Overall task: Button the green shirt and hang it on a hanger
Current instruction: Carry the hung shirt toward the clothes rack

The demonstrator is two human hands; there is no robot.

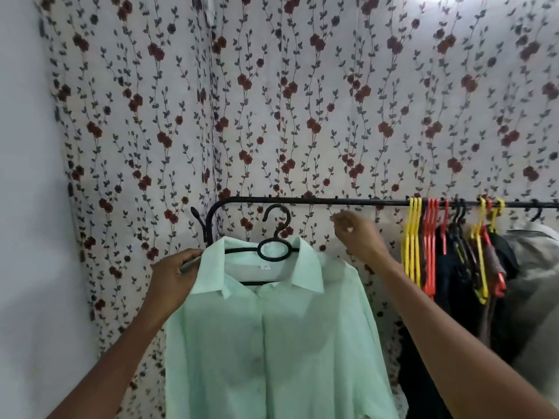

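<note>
While the left hand grips the shirt's shoulder on its hanger, the right hand hangs loosely curled — empty — below the rail.

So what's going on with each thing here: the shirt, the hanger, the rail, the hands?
green shirt: on the hanger, front closed, held up.
black hanger: inside the shirt's collar, hook just below the rail, not yet hooked on.
rail: bare on the left, crowded on the right.
coloured hangers: hung on the rail, bunched together.
left hand: grips the shirt's shoulder.
right hand: raised beside the collar, holds nothing.
</note>
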